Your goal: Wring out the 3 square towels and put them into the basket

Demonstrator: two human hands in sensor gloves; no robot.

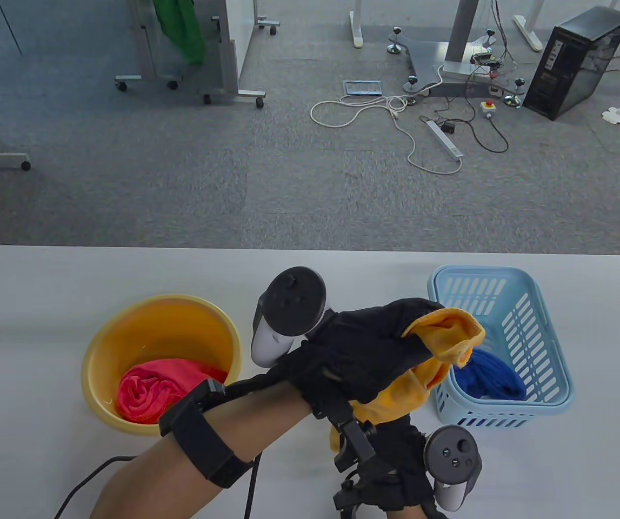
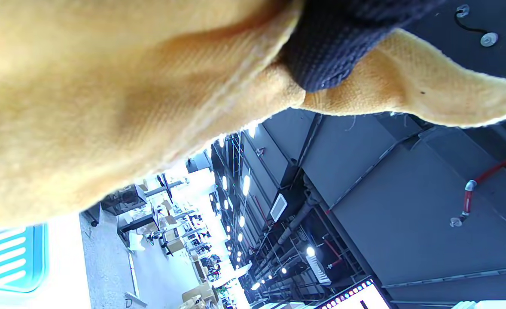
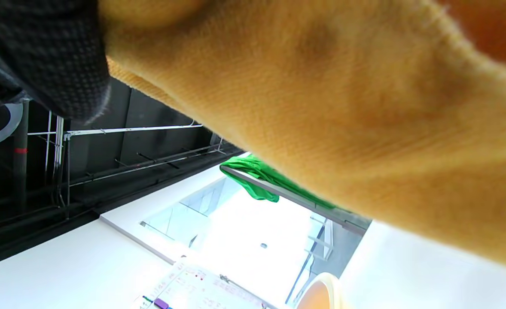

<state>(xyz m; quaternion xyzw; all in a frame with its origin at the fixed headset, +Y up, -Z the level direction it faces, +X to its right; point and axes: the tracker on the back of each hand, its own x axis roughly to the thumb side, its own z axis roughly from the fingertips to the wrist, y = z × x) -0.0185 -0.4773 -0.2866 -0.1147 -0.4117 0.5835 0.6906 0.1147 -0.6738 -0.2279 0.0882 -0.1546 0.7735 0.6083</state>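
Note:
A yellow towel (image 1: 450, 330) is stretched between both hands above the table, just left of the blue basket (image 1: 537, 324). My left hand (image 1: 374, 351) reaches across and grips its upper end beside the basket's rim. My right hand (image 1: 396, 459) holds the lower end near the table's front edge. A blue towel (image 1: 491, 378) lies inside the basket. A red towel (image 1: 147, 392) sits crumpled in the yellow basin (image 1: 126, 313) at the left. Both wrist views are filled by the yellow towel (image 2: 107, 86) (image 3: 343, 107), with a dark gloved finger (image 2: 326, 51) (image 3: 55, 56) pressed into it.
The basket's corner (image 2: 12, 257) shows low in the left wrist view, and the basin's rim (image 3: 321, 292) at the bottom of the right wrist view. A black cable (image 1: 88, 481) trails from my left forearm. Beyond the table's far edge lie floor cables and a computer tower (image 1: 574, 59).

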